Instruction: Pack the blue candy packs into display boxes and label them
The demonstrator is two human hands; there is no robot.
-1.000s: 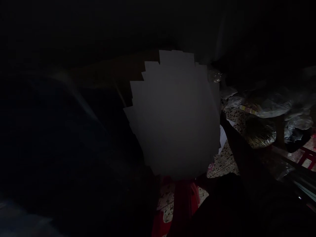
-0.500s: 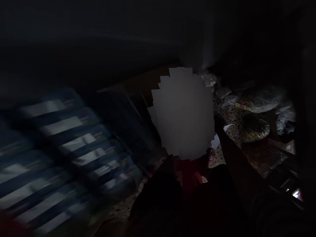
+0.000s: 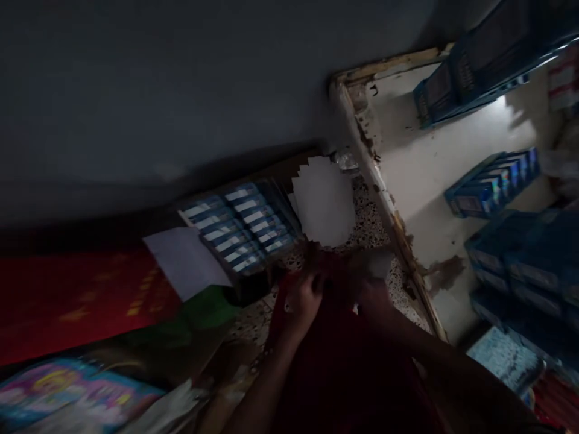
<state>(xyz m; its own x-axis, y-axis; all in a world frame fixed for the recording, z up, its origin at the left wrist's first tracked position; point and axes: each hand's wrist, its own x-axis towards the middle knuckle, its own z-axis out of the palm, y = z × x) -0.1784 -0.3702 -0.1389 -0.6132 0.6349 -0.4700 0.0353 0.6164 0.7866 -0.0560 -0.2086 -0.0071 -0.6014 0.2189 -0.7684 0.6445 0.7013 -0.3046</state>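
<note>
The light is dim and the picture is blurred. My left hand (image 3: 306,296) is at the lower centre with its fingers curled, close to dark red cloth (image 3: 344,355). Across the cloth, my right hand (image 3: 373,298) is smeared and dark, and its fingers cannot be made out. A pale shape (image 3: 380,264) lies just above my right hand; whether it is held is unclear. Beyond the hands is a stack of white sheets (image 3: 323,205) with uneven edges. What my left hand grips, if anything, is hidden.
A tray of blue and white boxes (image 3: 246,226) stands left of the sheets. Farther left are a white sheet (image 3: 187,262) and a red bag (image 3: 85,295). A worn shelf edge (image 3: 384,193) runs down the right, with blue boxes (image 3: 493,184) beyond it.
The view has shifted and brightened. The boxed tray and white stack look smaller, the shelf now shows on the right, and both forearms are visible reaching to the centre.
</note>
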